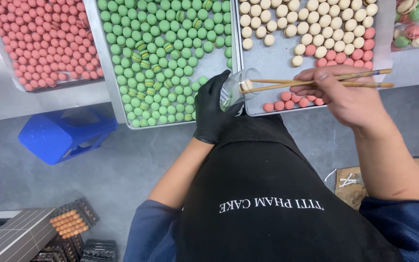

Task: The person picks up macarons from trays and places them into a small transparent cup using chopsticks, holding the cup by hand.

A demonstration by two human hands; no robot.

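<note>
Seen from the head camera, the gloved left hand [213, 107] grips a clear plastic cup [238, 87] tilted above the tray [277, 53]; the right hand [343, 94] pinches chopsticks [311, 83] whose tips reach inside it. The macarons [287, 99] look light and crumbly, best held gently by their sides.

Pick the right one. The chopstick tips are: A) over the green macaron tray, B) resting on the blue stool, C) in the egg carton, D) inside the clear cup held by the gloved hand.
D: the chopsticks in the bare right hand reach into the mouth of the clear cup, which the gloved left hand holds tilted.
</note>
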